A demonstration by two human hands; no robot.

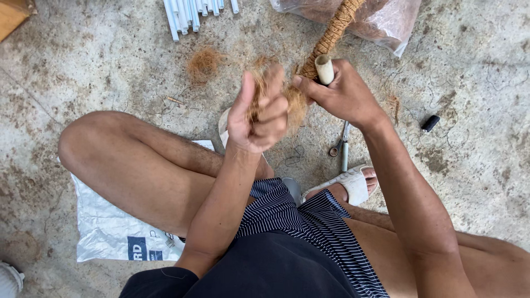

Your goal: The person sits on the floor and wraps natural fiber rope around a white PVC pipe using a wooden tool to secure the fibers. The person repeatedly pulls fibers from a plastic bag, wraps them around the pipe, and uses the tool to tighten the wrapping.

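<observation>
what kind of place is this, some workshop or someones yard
Probably an informal craft work spot on a bare concrete floor. The seated person's right hand holds a coir-wrapped pole, the left hand grips loose fibre, with white pipes and scissors lying nearby.

Scissors (340, 148) on floor (110, 72) between sandal (350, 184) and lighter (430, 123).

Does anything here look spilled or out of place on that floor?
Yes. A loose tuft of brown fibre lies on the concrete floor, apart from the clump in the left hand. Thread scraps trail around the scissors. The right hand grips a fibre-wrapped pole.
</observation>
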